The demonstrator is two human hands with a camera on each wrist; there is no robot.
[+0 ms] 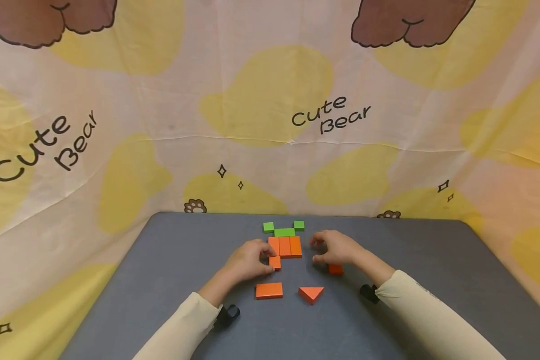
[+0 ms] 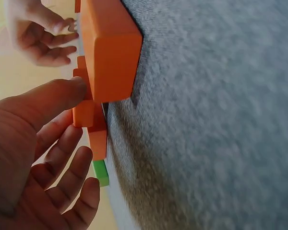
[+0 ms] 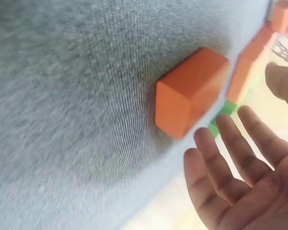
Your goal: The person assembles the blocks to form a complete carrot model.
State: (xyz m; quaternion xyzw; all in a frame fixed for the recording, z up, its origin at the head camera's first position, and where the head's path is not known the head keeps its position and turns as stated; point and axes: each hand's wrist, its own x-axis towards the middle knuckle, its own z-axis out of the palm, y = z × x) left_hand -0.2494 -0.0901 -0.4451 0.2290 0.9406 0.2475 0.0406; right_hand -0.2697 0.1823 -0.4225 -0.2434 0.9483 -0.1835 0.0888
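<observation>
My left hand (image 1: 251, 261) pinches a small orange block (image 1: 275, 263) between thumb and forefinger, at the near left end of a row of orange blocks (image 1: 285, 247) standing side by side. Beyond that row lies a green block (image 1: 285, 233), with a small green block (image 1: 268, 228) and another green block (image 1: 299, 226) at its far corners. To the right of the row, my right hand (image 1: 337, 248) hovers with loosely bent fingers and nothing in its grasp. Partly hidden beneath it sits an orange block (image 1: 336, 269), which the right wrist view shows apart from the fingers (image 3: 230, 177).
Nearer to me on the grey table (image 1: 171, 280) lie an orange rectangular block (image 1: 269, 290) and an orange triangular block (image 1: 311, 294). A patterned cloth (image 1: 261, 100) hangs behind the table's far edge. Each wrist wears a black band.
</observation>
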